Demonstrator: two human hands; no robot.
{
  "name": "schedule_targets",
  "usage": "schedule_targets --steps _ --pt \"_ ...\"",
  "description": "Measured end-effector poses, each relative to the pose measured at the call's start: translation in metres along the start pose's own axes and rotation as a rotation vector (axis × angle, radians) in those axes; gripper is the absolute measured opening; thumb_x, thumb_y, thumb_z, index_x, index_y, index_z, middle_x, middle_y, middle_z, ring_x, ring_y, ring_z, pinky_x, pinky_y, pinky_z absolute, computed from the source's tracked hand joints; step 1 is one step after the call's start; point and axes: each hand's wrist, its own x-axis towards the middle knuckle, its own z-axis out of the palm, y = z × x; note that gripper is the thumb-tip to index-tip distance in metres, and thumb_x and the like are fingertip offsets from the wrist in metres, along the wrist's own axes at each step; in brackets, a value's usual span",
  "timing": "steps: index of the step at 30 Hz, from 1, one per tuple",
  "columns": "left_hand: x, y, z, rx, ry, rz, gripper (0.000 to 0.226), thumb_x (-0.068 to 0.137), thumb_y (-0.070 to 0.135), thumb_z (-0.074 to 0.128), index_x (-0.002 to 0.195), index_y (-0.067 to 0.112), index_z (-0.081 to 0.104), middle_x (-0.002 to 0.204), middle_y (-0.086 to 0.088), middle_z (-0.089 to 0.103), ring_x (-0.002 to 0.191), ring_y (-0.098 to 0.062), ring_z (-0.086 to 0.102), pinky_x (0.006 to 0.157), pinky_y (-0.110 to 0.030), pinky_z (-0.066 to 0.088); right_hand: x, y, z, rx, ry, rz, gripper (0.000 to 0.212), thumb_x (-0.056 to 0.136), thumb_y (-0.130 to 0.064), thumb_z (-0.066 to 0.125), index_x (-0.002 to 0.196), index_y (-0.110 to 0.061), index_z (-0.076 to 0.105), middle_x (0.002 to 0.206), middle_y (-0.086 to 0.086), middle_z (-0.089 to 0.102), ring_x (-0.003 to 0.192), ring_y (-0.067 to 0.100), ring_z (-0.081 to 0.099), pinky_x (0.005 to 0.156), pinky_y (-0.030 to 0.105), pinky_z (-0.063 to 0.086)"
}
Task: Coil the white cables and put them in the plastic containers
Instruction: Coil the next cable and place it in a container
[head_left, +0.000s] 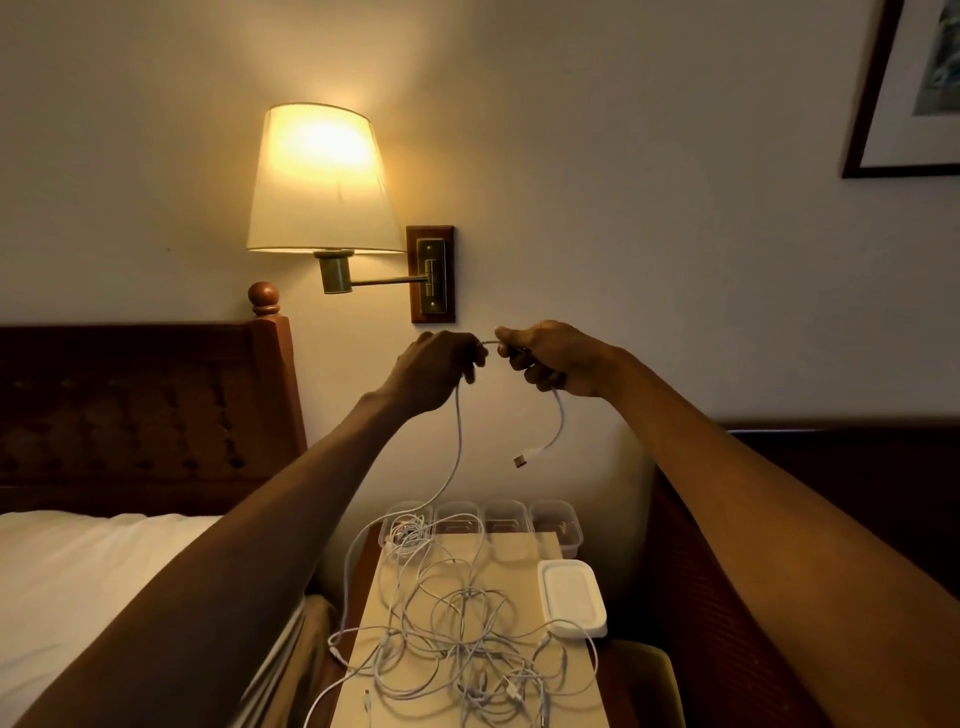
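Both my hands are raised in front of the wall, pinching one white cable (458, 447) between them. My left hand (441, 366) grips it where the long part drops down to the table. My right hand (550, 358) holds the short end, whose USB plug (521, 459) dangles free below. A tangle of several white cables (457, 629) lies on the small table. Several clear plastic containers (506, 519) stand in a row at the table's far edge; the leftmost one (405, 525) has cable in it.
A stack of white lids (571, 597) rests on the table's right side. The bed (78, 582) with its wooden headboard (145, 410) is on the left. A lit wall lamp (322, 182) hangs just above my hands. A dark chair (727, 597) stands to the right.
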Motion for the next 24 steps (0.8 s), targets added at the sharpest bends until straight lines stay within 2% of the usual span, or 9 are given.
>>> schedule_targets --steps 2,6,9,11,13,15,17,20,24 --pt "0.000 -0.014 -0.002 0.008 0.070 -0.118 0.018 0.096 0.003 0.055 0.105 0.012 0.067 0.090 0.004 0.069 0.072 -0.007 0.064 0.077 -0.037 0.059 -0.005 0.000 -0.006 0.120 -0.080 0.044 0.033 0.104 -0.037 0.041 0.084 -0.014 0.054 0.062 -0.004 0.036 0.044 0.005 0.026 0.036 0.015 0.027" --pt "-0.009 -0.037 0.005 0.046 0.099 -0.343 0.022 0.095 0.001 0.056 0.108 0.013 0.070 0.115 -0.005 0.069 0.081 -0.018 0.064 0.063 -0.030 0.053 -0.011 0.004 -0.008 0.337 -0.337 0.173 0.034 0.104 -0.033 0.038 0.078 -0.014 0.050 0.054 -0.007 0.035 0.038 0.005 0.026 0.032 0.012 0.025" --pt "-0.016 -0.025 0.019 0.029 0.063 -0.401 0.023 0.099 0.010 0.052 0.108 0.020 0.071 0.119 -0.002 0.068 0.087 -0.020 0.065 0.066 -0.034 0.055 -0.008 0.009 0.003 0.545 -0.519 0.151 0.033 0.104 -0.031 0.036 0.080 -0.015 0.051 0.054 -0.008 0.037 0.036 0.004 0.029 0.032 0.011 0.025" --pt "-0.016 -0.014 0.026 0.025 -0.055 -0.388 0.023 0.099 0.010 0.052 0.109 0.019 0.071 0.121 -0.001 0.067 0.091 -0.017 0.064 0.073 -0.032 0.055 -0.002 0.010 0.010 0.743 -0.425 0.040 0.030 0.105 -0.029 0.036 0.085 -0.014 0.052 0.056 -0.008 0.037 0.037 0.005 0.030 0.031 0.013 0.026" --pt "-0.015 0.004 0.029 -0.048 -0.254 -0.318 0.022 0.100 0.011 0.051 0.110 0.010 0.070 0.121 -0.006 0.065 0.081 -0.009 0.059 0.070 -0.021 0.048 0.007 0.011 0.014 0.907 -0.171 -0.064 0.027 0.106 -0.027 0.036 0.095 -0.011 0.055 0.060 -0.006 0.041 0.038 0.005 0.031 0.033 0.014 0.027" --pt "-0.016 0.024 0.028 -0.135 -0.415 -0.240 0.025 0.102 0.013 0.048 0.114 0.003 0.067 0.115 -0.013 0.065 0.070 -0.006 0.054 0.064 -0.017 0.042 0.013 0.018 0.013 0.877 0.102 -0.147 0.025 0.106 -0.024 0.036 0.105 -0.007 0.054 0.073 0.000 0.055 0.040 0.004 0.036 0.036 0.014 0.030" --pt "-0.015 0.040 0.025 -0.098 -0.505 -0.171 0.027 0.102 0.009 0.045 0.121 0.004 0.065 0.096 -0.001 0.063 0.068 -0.006 0.054 0.062 -0.015 0.040 0.015 0.029 0.012 0.775 0.276 -0.167 0.018 0.106 -0.020 0.036 0.109 -0.009 0.049 0.100 0.007 0.064 0.048 0.005 0.049 0.039 0.013 0.034" --pt "-0.016 0.051 0.012 -0.031 -0.577 -0.108 0.031 0.102 0.008 0.043 0.124 0.012 0.065 0.082 0.011 0.057 0.070 -0.007 0.055 0.064 -0.018 0.040 0.013 0.046 0.011 0.684 0.311 -0.140 0.019 0.107 -0.017 0.031 0.125 -0.013 0.037 0.125 0.011 0.058 0.081 0.020 0.069 0.045 0.016 0.045" --pt "-0.016 0.056 -0.006 0.034 -0.583 -0.005 0.027 0.102 0.021 0.049 0.120 0.015 0.069 0.091 0.003 0.068 0.072 -0.016 0.056 0.065 -0.025 0.040 0.019 0.062 0.009 0.533 0.288 -0.115 0.038 0.107 -0.015 0.029 0.140 0.002 0.027 0.143 0.022 0.042 0.110 0.039 0.062 0.067 0.032 0.060"
